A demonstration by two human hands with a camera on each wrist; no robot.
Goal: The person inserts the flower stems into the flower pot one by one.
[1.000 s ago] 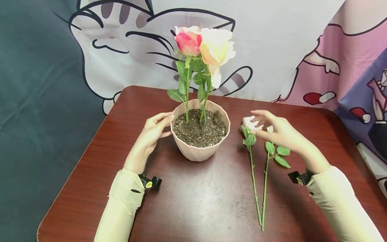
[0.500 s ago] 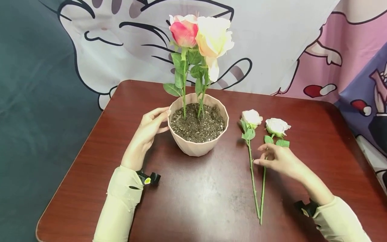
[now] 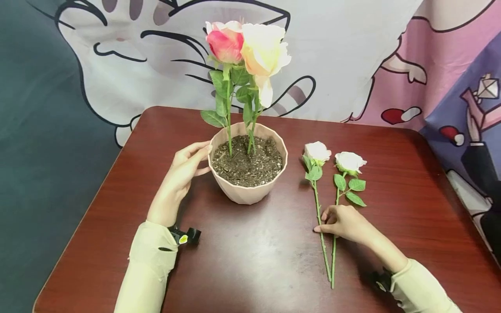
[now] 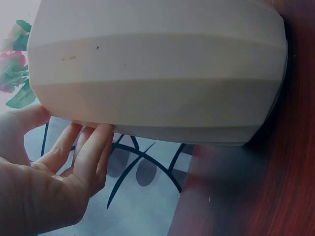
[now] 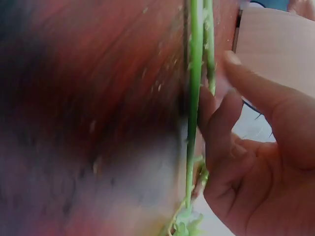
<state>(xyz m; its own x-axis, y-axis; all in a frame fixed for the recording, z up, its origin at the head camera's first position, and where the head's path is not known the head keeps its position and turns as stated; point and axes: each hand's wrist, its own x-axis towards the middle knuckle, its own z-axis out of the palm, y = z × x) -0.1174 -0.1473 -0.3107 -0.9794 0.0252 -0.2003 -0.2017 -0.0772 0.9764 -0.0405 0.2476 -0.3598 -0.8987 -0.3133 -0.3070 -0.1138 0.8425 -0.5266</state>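
Observation:
A faceted pale pink flowerpot (image 3: 244,194) filled with dark soil (image 3: 250,169) holds two upright roses, one pink (image 3: 226,43) and one cream (image 3: 264,50). My left hand (image 3: 182,171) rests its thumb at the pot's rim and its fingertips against the outer wall, as the left wrist view also shows. Two long-stemmed white roses, the left one (image 3: 317,152) and the right one (image 3: 350,163), lie beside the pot. My right hand (image 3: 346,222) is over their stems, thumb and bent fingers on either side of the left rose's stem (image 5: 210,64), thumb tip apart from the fingers.
Everything stands on a reddish-brown wooden table (image 3: 250,261). Behind it hangs a cartoon cat cloth (image 3: 344,56), with a dark green cloth (image 3: 35,165) at the left. The two loose stems nearly meet at their lower ends.
My right hand has moved from the white rose heads down along the stems toward me, uncovering both blooms. My left hand stays at the pot. The head view has shifted somewhat.

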